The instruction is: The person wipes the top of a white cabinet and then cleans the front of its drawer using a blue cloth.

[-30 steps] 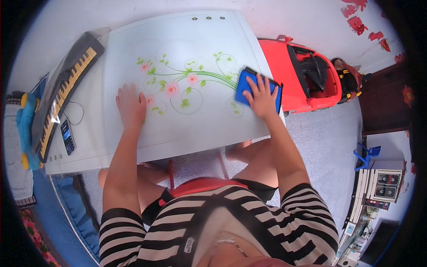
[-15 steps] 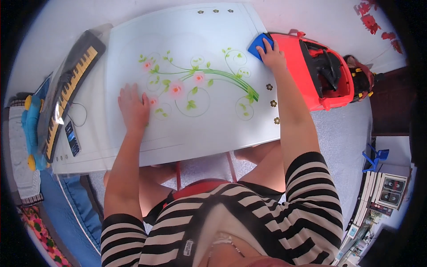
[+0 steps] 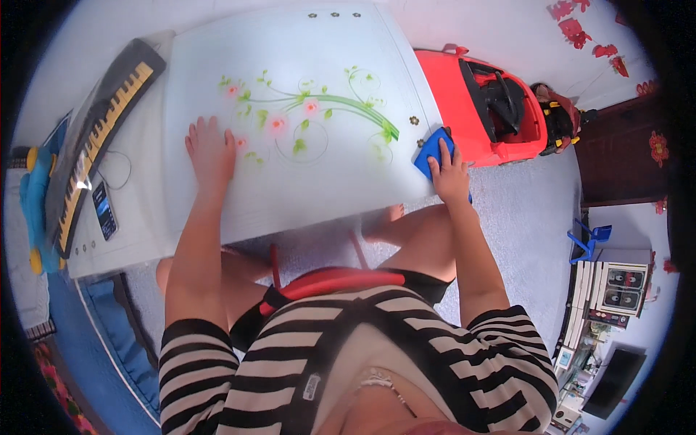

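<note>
A white table (image 3: 341, 190) with a printed green vine and pink flowers fills the space in front of me. At the table's right edge, near its front corner, my right hand (image 3: 452, 178) grips a folded blue cloth (image 3: 433, 154) and presses it down. Part of the cloth overhangs the edge. My left hand (image 3: 211, 151) rests flat on the tabletop, just left of the flowers, its fingers stretched out and nothing in it.
Along the table's left side lie a keyboard (image 3: 109, 138) in a clear cover and a phone (image 3: 104, 210). Beyond the right edge stands a red toy car (image 3: 453, 101). A small blue chair (image 3: 591, 241) and a white cabinet (image 3: 602, 286) are farther right.
My right hand has drawn the blue cloth from the far right corner toward me along the right edge. My left hand stays flat on the table. The view has shifted slightly.
</note>
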